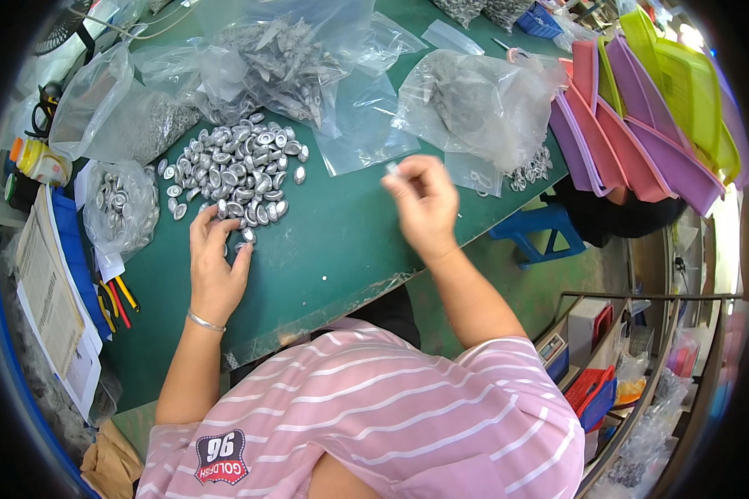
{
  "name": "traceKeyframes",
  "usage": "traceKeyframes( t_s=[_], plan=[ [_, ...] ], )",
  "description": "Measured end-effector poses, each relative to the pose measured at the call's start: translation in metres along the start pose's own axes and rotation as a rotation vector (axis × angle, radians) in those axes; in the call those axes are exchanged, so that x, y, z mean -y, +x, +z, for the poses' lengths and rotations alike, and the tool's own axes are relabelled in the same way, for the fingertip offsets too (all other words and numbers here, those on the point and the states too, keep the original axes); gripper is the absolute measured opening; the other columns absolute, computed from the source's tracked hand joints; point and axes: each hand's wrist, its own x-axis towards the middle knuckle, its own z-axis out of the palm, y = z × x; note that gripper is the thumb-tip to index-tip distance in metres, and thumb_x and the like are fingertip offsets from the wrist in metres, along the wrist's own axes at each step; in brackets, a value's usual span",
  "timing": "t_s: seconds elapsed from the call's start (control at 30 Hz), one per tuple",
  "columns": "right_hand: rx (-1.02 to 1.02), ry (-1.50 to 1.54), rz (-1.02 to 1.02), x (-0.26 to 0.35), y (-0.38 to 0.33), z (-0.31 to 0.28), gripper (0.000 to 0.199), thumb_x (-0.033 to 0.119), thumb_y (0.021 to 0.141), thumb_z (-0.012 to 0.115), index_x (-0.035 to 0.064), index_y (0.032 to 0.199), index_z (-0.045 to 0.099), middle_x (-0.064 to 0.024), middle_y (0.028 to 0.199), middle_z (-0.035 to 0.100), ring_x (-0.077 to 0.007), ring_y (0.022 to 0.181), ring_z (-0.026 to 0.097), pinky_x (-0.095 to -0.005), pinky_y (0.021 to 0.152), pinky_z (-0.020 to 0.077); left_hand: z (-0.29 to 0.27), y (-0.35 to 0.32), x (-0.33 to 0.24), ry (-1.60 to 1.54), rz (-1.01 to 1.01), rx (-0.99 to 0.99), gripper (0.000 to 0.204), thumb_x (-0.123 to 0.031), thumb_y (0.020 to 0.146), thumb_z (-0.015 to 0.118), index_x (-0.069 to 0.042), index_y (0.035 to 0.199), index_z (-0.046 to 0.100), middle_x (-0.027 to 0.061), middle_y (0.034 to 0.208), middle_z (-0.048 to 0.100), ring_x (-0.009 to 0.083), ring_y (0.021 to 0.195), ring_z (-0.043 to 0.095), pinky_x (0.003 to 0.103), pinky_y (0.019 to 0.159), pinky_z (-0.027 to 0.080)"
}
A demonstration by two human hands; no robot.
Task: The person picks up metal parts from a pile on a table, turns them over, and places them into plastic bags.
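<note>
A heap of small silver oval metal pieces, cup-like with hollow centres [241, 162], lies on the green work table. At the heap's near edge is my left hand [218, 270], its fingers apart; thumb and forefinger reach around a couple of loose oval pieces [248, 236]. Off to the right, my right hand [429, 204] is raised over the table, thumb and fingers pinched on a small silvery piece [393, 169]. Motion blur hides that piece's exact shape.
Clear plastic bags of grey metal parts [287, 71] stand behind the heap, another bag [474, 104] to the right beside small metal rings [531, 170]. Purple, pink and green plastic bins [616, 141] crowd the right. Pliers and pens [116, 301] lie left; a blue stool [537, 229] stands below.
</note>
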Motion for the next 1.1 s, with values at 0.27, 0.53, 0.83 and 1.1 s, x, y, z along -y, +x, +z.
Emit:
traceKeyframes(
  t_s=[0.27, 0.53, 0.83, 1.1],
  plan=[
    [-0.461, 0.047, -0.045, -0.017, 0.053, -0.08, 0.016, -0.007, 0.078, 0.069, 0.0002, 0.089, 0.06, -0.0021, 0.087, 0.06, -0.0082, 0.079, 0.056, -0.0206, 0.069, 0.0468, -0.001, -0.008, 0.003, -0.033, -0.003, -0.043, 0.031, 0.0, 0.072, 0.07, -0.001, 0.102, 0.061, 0.0196, 0.125, 0.047, 0.0334, 0.107, 0.055, 0.04, 0.092, 0.044],
    [0.417, -0.031, -0.064, 0.037, -0.033, 0.038, 0.015, -0.007, 0.07, 0.071, 0.0006, 0.081, 0.064, -0.0099, 0.09, 0.062, -0.0157, 0.076, 0.059, -0.0269, 0.065, 0.0492, -0.002, -0.015, -0.041, -0.463, 0.057, 0.015, 0.048, -0.008, 0.07, 0.079, -0.004, 0.114, 0.059, 0.0081, 0.104, 0.06, 0.0157, 0.081, 0.061, 0.026, 0.068, 0.051],
    [0.844, 0.144, -0.2, 0.066, -0.042, 0.129, 0.018, -0.008, 0.077, 0.063, 0.0003, 0.094, 0.061, -0.014, 0.097, 0.06, -0.0238, 0.08, 0.063, -0.031, 0.066, 0.0527, -0.036, -0.075, 0.012, -0.25, -0.135, -0.202, 0.013, -0.003, 0.073, 0.074, -0.002, 0.084, 0.067, 0.0079, 0.085, 0.063, 0.0177, 0.069, 0.06, 0.027, 0.061, 0.049],
    [1.036, 0.131, -0.471, 0.09, -0.05, 0.211, 0.012, 0.002, 0.076, 0.065, 0.0028, 0.087, 0.061, -0.0119, 0.094, 0.06, -0.0324, 0.09, 0.058, -0.0396, 0.077, 0.0481, -0.086, -0.115, 0.062, 0.165, -0.287, -0.532, 0.009, -0.001, 0.079, 0.065, -0.001, 0.088, 0.064, 0.0111, 0.082, 0.06, 0.0236, 0.072, 0.059, 0.033, 0.064, 0.048]
  ],
)
